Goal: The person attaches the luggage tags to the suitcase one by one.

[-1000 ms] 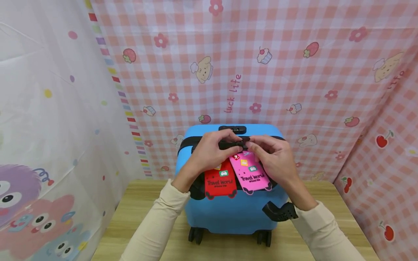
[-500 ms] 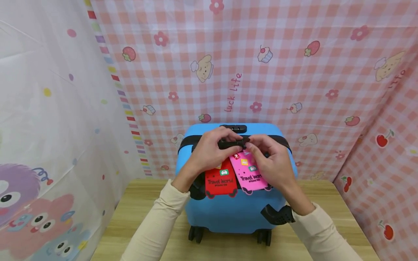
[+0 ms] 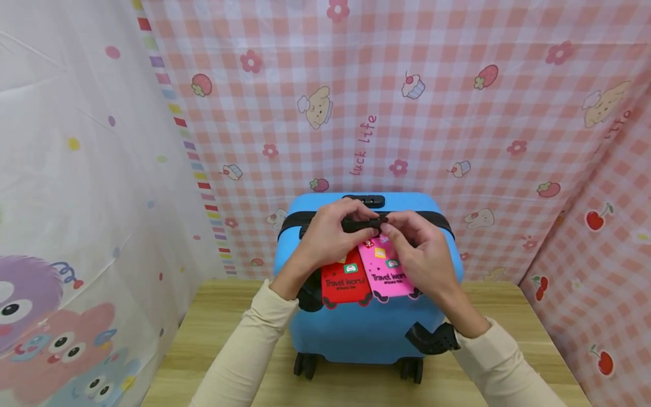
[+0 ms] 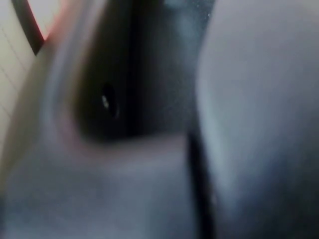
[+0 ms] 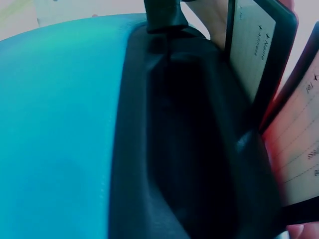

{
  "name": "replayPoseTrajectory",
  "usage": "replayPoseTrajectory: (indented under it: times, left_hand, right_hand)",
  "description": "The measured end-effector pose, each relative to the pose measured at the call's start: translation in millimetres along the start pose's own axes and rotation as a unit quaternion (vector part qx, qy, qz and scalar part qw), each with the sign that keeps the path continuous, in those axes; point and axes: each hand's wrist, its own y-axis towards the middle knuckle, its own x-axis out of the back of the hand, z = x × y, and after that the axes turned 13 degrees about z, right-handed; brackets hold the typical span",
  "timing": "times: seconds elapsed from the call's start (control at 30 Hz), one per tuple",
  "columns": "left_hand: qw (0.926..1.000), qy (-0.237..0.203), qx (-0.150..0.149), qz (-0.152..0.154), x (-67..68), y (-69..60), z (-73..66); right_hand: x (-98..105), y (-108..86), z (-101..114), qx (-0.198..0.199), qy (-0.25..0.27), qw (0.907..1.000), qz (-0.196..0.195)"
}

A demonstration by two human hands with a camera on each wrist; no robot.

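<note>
A blue suitcase stands upright on its wheels. Two luggage tags hang side by side over its front, a red luggage tag and a pink luggage tag. My left hand holds the black handle, thumb below and fingers above. Close beside it, my right hand pinches a small dark strap end above the pink tag, and partly covers that tag. In the right wrist view, the backs of the tags show printed cards. Blurred dark surfaces fill the left wrist view.
A black combination lock sits on the suitcase's upper part. Underneath is a wood-grain tabletop. A pink checked cloth hangs behind, and a white patterned curtain at the left. A black wrist mount sits at the right sleeve.
The pink tag has swung slightly left and hangs straighter, close to the red one. My right hand has shifted a little. The left hand stays on the handle.
</note>
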Motion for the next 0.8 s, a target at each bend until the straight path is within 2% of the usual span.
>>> replayPoseTrajectory:
  times: [0.17,0.33,0.53,0.7,0.8]
  left_hand:
    - [0.9999,-0.003,0.010,-0.003,-0.3,-0.2,0.7]
    - [0.9999,-0.001,0.015,-0.006,-0.8,-0.5,1.6]
    - [0.9999,0.003,0.012,-0.008,-0.7,-1.3,2.1]
    - [0.9999,0.001,0.012,-0.007,-0.6,-1.1,2.4]
    - [0.9999,0.001,0.015,-0.005,-0.5,-1.0,2.7]
  right_hand:
    - [7.2,6.7,2.8,-0.027,-0.008,0.9994,0.019]
    - [13.5,13.5,2.1,-0.033,-0.021,0.9986,0.036]
    - [15.2,16.6,-3.1,-0.026,-0.036,0.9990,0.010]
    - [12.8,18.1,-4.4,-0.032,-0.003,0.9994,-0.013]
    - [13.0,20.4,-4.8,-0.043,0.021,0.9988,-0.011]
